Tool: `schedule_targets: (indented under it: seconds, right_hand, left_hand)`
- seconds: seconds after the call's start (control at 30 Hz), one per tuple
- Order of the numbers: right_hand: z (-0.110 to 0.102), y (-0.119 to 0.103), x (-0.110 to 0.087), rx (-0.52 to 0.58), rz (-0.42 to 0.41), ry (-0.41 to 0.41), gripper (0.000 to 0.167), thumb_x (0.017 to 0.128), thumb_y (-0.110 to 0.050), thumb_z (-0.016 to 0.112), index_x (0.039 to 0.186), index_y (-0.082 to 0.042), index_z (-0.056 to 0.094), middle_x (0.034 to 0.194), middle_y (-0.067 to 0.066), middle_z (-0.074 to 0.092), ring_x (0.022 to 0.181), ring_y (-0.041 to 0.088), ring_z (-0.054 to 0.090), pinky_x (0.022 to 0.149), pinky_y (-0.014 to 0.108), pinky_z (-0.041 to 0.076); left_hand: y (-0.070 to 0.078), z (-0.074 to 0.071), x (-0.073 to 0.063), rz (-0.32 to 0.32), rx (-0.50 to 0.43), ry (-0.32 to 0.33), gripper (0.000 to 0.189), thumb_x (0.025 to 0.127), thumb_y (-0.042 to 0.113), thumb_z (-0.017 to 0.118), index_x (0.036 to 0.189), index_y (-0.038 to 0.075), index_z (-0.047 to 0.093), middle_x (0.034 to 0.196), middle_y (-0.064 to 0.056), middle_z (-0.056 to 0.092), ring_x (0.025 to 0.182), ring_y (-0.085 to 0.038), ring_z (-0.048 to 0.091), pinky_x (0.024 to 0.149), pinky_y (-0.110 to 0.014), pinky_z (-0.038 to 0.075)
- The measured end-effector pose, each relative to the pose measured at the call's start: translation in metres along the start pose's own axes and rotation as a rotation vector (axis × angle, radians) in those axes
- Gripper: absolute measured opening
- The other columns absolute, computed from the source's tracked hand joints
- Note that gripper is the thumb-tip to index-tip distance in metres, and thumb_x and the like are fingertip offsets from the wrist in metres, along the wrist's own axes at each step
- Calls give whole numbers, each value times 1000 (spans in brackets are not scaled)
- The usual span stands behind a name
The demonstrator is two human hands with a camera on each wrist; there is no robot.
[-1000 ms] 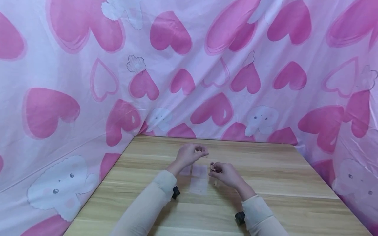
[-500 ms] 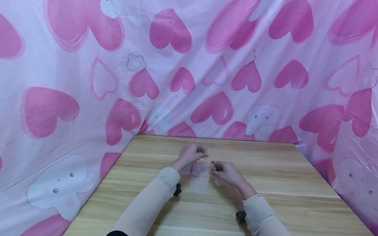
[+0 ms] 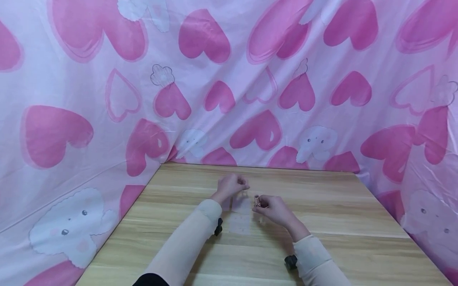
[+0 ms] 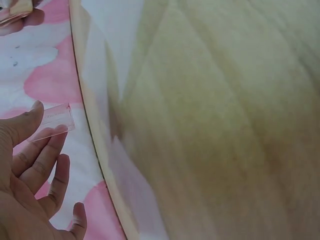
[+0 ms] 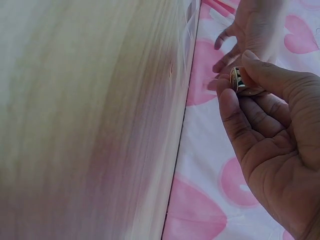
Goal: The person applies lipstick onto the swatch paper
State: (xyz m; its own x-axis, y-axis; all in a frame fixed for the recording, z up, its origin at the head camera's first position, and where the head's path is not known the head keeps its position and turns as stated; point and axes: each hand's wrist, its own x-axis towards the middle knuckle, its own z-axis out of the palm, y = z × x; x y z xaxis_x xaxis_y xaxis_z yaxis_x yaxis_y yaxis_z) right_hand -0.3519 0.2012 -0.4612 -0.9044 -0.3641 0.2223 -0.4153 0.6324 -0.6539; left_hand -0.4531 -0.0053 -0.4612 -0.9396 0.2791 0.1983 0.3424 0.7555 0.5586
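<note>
My left hand [image 3: 230, 186] pinches a small clear plastic cap [image 4: 57, 119] between thumb and fingertips. It is a flat-sided rectangular piece with faint lettering, and the other fingers spread loosely below it in the left wrist view. To the right and a little nearer, my right hand [image 3: 277, 208] holds a rose-gold lipstick tube [image 3: 257, 200] upright by its base. Thumb and fingers cover most of that base in the right wrist view, where its shiny metal end [image 5: 236, 77] shows. The hands are apart, both above the table.
Thin translucent sheets [image 3: 239, 224] lie on the wood-grain table [image 3: 322, 222] below and between the hands. A pink heart-patterned cloth [image 3: 214, 119] hangs behind and at both sides. Black wrist cameras [image 3: 291, 262] sit under the sleeves.
The left forearm has swung slightly to the right, and the left hand has turned a little at the wrist. The right hand and lipstick tube stay nearly in place.
</note>
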Motion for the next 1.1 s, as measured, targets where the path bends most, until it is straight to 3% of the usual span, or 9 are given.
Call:
schedule_targets:
  seconds: [0.3,0.8,1.1]
  right_hand:
    - [1,0,0,-3,9,1,17,92,-19,75,80,-20,64,77,-9,64,72,9,58,65,27,50]
    - [0,-2,1,-3,27,18,16,92,-20,76,80,-19,65,77,-8,63,72,10,56,65,28,49]
    - [2,-2,0,-9,26,28,16,91,-20,76,80,-20,65,77,-9,63,72,10,57,65,28,49]
  left_hand:
    - [-5,8,-1,-57,-55,-29,10,87,41,78,88,32,74,86,20,68,89,-11,63,107,-60,29]
    - [-1,11,1,-60,75,-52,16,88,45,76,90,29,76,104,14,72,100,-19,65,107,-66,27]
    - [0,11,0,-74,69,-76,14,87,42,77,82,31,71,99,17,71,95,-16,63,108,-67,26]
